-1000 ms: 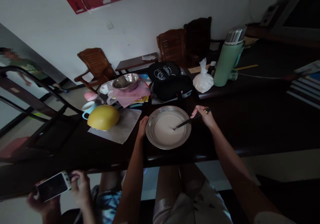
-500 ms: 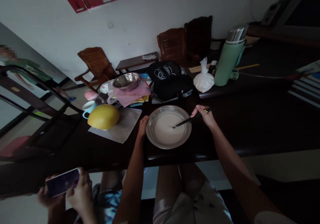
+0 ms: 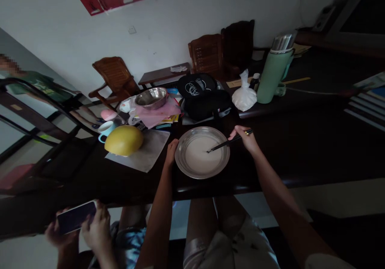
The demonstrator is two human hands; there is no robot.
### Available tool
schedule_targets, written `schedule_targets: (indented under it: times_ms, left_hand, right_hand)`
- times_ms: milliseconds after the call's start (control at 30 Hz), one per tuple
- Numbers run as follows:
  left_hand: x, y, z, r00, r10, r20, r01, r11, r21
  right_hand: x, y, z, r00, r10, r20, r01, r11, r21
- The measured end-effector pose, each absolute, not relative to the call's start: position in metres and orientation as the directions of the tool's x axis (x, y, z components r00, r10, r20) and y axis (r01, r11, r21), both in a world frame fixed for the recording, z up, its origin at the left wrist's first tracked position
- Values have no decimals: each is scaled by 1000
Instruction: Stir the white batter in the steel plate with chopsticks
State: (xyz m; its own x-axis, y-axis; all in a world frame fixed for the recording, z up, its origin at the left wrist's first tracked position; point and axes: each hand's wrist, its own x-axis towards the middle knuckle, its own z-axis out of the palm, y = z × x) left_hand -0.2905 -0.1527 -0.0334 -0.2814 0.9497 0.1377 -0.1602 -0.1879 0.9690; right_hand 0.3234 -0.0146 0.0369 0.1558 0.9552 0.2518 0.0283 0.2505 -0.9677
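A metal bowl [image 3: 202, 173] of whitish liquid [image 3: 198, 158] stands on the dark table in front of me. My left hand [image 3: 172, 150] grips its left rim, fingers partly hidden against the outer wall. From the right, my right hand [image 3: 245, 137] is closed around black chopsticks [image 3: 222, 144] with a gold band near the top. Their tips dip into the liquid around the bowl's middle. To the left lies a yellow pomelo-like fruit [image 3: 124, 140] on a pale sheet [image 3: 150, 150].
Behind the bowl are a black case [image 3: 207, 104], a second metal bowl [image 3: 150, 98] and a tied bag of white powder [image 3: 244, 97]. A green thermos [image 3: 274, 74] stands at right, a light-blue mug [image 3: 106, 130] at left. Beside me, another person's hands hold a phone [image 3: 76, 217].
A person in a green shirt at the far left has moved further into view. My hands, the bowl and the chopsticks keep nearly the same place.
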Motion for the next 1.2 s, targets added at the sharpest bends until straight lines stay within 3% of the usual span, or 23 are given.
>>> schedule_targets:
  times_ms: [100, 233, 333, 467, 600, 633, 733, 800, 933, 1067, 1200]
  left_hand:
    - [-238, -143, 1, -203, 943, 263, -163, -297, 941]
    - [-119, -87, 46, 49, 996, 80, 17, -80, 997]
    - [-69, -49, 53, 79, 995, 65, 32, -68, 997]
    - [-108, -70, 44, -6, 982, 187, -2, -187, 982]
    - [-202, -131, 22, -172, 953, 249, -30, -257, 966]
    - [-222, -141, 12, -320, 915, 246, -18, -266, 964]
    - [-262, -151, -18, -526, 851, 11, -71, -57, 996]
    - [-274, -149, -32, -541, 840, -47, -96, -6, 995]
    - [-283, -147, -44, -466, 885, 17, -35, -37, 999]
    - [-287, -150, -46, -383, 917, 114, 48, -103, 993]
    - [-287, -152, -42, -434, 894, 113, 68, -92, 993]
  right_hand:
    - [318, -17, 37, 24, 962, 274, 60, 272, -960]
    - [311, -17, 35, -141, 935, 325, 159, 345, -925]
    - [315, -15, 35, -62, 936, 346, 176, 352, -920]
    - [324, -15, 37, 95, 953, 289, 82, 281, -956]
    - [319, -17, 37, -41, 959, 280, 84, 282, -956]
    - [316, -17, 36, -83, 953, 290, 112, 298, -948]
    - [313, -16, 35, -114, 937, 330, 174, 346, -922]
    - [316, -15, 36, -37, 941, 337, 174, 338, -925]
    - [323, -16, 38, 111, 955, 276, 64, 271, -961]
    - [318, -18, 39, -18, 962, 271, 58, 272, -961]
    - [313, -18, 39, -92, 950, 297, 135, 308, -942]
